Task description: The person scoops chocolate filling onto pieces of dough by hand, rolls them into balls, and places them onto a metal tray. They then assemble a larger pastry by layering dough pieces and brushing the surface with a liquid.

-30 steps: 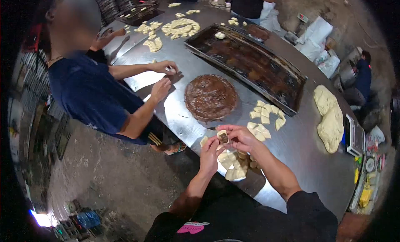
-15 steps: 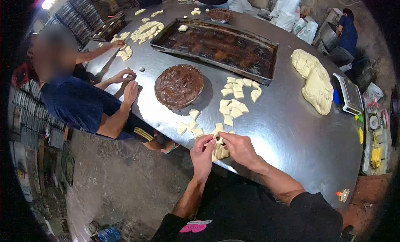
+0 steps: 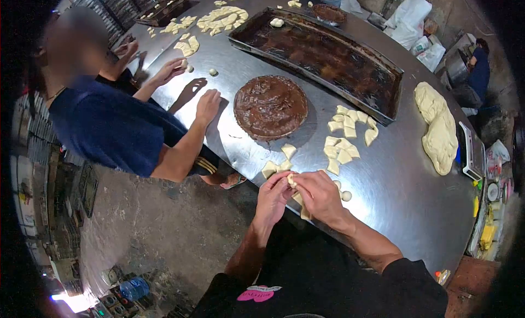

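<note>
My left hand (image 3: 272, 200) and my right hand (image 3: 319, 197) meet at the near edge of the metal table, both pinching one small piece of dough (image 3: 292, 180). Its filling, if any, is hidden by the fingers. Cut dough pieces (image 3: 269, 168) lie just beyond my left hand, and others are partly covered under my hands. Two round dough balls (image 3: 345, 196) rest right beside my right hand. Farther forward are more cut pieces (image 3: 340, 150) and a round mound of brown paste (image 3: 270, 107).
A large dark oiled tray (image 3: 328, 61) spans the far side of the table (image 3: 394, 170). A big dough slab (image 3: 437, 126) and a scale (image 3: 471, 151) are at the right. A co-worker (image 3: 109, 126) stands at the left, hands over the table. Another person (image 3: 479, 71) is far right.
The view has shifted, so the table's contents appear farther right. My fingers have closed over the dough piece, which showed an opening before. The co-worker's hands have moved apart.
</note>
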`<control>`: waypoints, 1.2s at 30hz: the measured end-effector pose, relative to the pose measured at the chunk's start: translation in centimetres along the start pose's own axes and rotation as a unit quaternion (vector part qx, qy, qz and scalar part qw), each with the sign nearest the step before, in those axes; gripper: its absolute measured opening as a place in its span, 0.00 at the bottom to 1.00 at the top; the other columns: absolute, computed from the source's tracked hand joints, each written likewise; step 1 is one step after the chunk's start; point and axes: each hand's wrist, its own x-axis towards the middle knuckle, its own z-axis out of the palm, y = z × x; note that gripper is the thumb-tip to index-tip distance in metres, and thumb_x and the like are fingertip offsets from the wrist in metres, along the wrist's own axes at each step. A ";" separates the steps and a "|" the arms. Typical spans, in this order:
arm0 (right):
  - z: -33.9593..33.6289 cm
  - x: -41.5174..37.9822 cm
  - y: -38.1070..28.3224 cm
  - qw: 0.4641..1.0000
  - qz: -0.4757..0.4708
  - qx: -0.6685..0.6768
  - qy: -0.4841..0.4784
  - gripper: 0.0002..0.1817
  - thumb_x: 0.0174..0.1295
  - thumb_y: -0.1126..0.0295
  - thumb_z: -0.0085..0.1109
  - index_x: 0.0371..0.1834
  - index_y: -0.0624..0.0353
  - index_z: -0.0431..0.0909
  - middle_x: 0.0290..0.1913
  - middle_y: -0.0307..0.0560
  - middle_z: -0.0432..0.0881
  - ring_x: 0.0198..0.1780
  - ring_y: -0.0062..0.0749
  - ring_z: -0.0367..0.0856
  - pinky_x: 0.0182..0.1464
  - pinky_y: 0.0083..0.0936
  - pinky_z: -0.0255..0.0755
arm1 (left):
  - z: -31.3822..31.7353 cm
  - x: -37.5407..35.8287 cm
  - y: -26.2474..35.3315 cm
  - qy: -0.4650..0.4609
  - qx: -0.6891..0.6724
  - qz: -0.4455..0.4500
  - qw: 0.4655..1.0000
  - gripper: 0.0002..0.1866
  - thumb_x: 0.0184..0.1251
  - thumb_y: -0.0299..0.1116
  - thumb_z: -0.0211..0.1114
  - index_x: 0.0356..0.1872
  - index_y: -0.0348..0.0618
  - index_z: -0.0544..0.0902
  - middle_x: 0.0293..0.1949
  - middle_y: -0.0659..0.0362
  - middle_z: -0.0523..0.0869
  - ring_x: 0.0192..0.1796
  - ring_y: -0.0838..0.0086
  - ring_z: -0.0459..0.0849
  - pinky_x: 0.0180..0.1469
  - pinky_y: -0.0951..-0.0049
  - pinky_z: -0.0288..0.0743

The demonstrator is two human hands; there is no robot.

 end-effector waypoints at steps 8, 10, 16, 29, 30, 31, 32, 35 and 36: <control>0.2 2.2 1.1 0.995 0.060 -0.045 -0.068 0.06 0.52 0.70 0.64 0.31 0.56 0.78 0.31 0.41 0.79 0.34 0.36 0.76 0.36 0.32 0.61 | -2.3 3.4 2.9 -0.121 0.034 -0.171 0.977 0.16 0.69 0.29 0.57 0.53 0.29 0.76 0.48 0.51 0.82 0.47 0.68 0.83 0.50 0.65 0.79; 0.0 0.9 2.4 0.994 0.073 -0.020 -0.082 0.06 0.51 0.70 0.64 0.31 0.55 0.78 0.30 0.41 0.78 0.33 0.37 0.75 0.37 0.33 0.62 | -1.3 3.7 2.8 -0.143 0.063 -0.191 0.969 0.16 0.68 0.27 0.58 0.54 0.29 0.75 0.48 0.51 0.82 0.47 0.69 0.83 0.51 0.66 0.79; -3.0 -5.0 1.4 0.989 0.063 -0.123 0.052 0.06 0.50 0.73 0.64 0.29 0.55 0.76 0.29 0.42 0.76 0.33 0.35 0.75 0.38 0.31 0.62 | 3.2 1.7 -2.2 -0.093 0.113 -0.171 0.974 0.19 0.65 0.22 0.60 0.57 0.30 0.74 0.46 0.54 0.82 0.45 0.73 0.82 0.51 0.73 0.78; -11.1 -27.9 6.7 0.912 0.169 -0.367 0.075 0.06 0.53 0.73 0.58 0.35 0.59 0.80 0.32 0.45 0.81 0.36 0.40 0.77 0.44 0.37 0.65 | 5.3 -8.7 -13.0 -0.169 0.318 -0.286 0.888 0.20 0.70 0.31 0.56 0.59 0.32 0.72 0.55 0.49 0.78 0.55 0.66 0.79 0.58 0.67 0.75; -11.2 -28.2 6.6 0.911 0.176 -0.366 0.076 0.06 0.53 0.73 0.58 0.35 0.59 0.80 0.32 0.45 0.81 0.36 0.40 0.77 0.44 0.37 0.65 | 5.1 -9.1 -12.6 -0.138 0.342 -0.261 0.892 0.19 0.70 0.31 0.56 0.57 0.32 0.74 0.53 0.50 0.80 0.54 0.67 0.80 0.58 0.67 0.75; -11.6 -28.0 7.1 0.916 0.252 -0.307 0.058 0.05 0.53 0.73 0.58 0.33 0.58 0.81 0.33 0.46 0.81 0.37 0.41 0.77 0.44 0.37 0.65 | 4.2 -9.0 -12.8 -0.136 0.380 -0.243 0.882 0.21 0.68 0.34 0.58 0.57 0.31 0.74 0.53 0.50 0.80 0.54 0.67 0.80 0.56 0.68 0.75; -11.8 -27.1 7.6 0.914 0.322 -0.242 0.040 0.04 0.53 0.74 0.58 0.31 0.58 0.81 0.33 0.46 0.81 0.38 0.42 0.77 0.44 0.38 0.65 | 4.2 -9.0 -12.8 -0.134 0.382 -0.243 0.881 0.21 0.68 0.34 0.58 0.57 0.31 0.74 0.53 0.50 0.80 0.54 0.67 0.80 0.56 0.68 0.75; -10.2 -24.2 8.9 0.935 0.266 -0.206 0.111 0.05 0.50 0.75 0.59 0.31 0.56 0.82 0.32 0.47 0.80 0.40 0.43 0.78 0.47 0.38 0.66 | 4.5 -9.0 -12.6 -0.079 0.359 -0.221 0.904 0.19 0.67 0.36 0.62 0.54 0.32 0.78 0.48 0.54 0.83 0.49 0.74 0.81 0.51 0.74 0.75; -9.4 -23.8 9.6 0.946 0.231 -0.211 0.091 0.05 0.50 0.76 0.59 0.31 0.57 0.81 0.31 0.47 0.80 0.40 0.43 0.78 0.48 0.37 0.67 | 4.7 -9.2 -12.2 -0.070 0.362 -0.210 0.905 0.19 0.67 0.36 0.62 0.54 0.32 0.78 0.48 0.54 0.83 0.49 0.74 0.81 0.51 0.74 0.75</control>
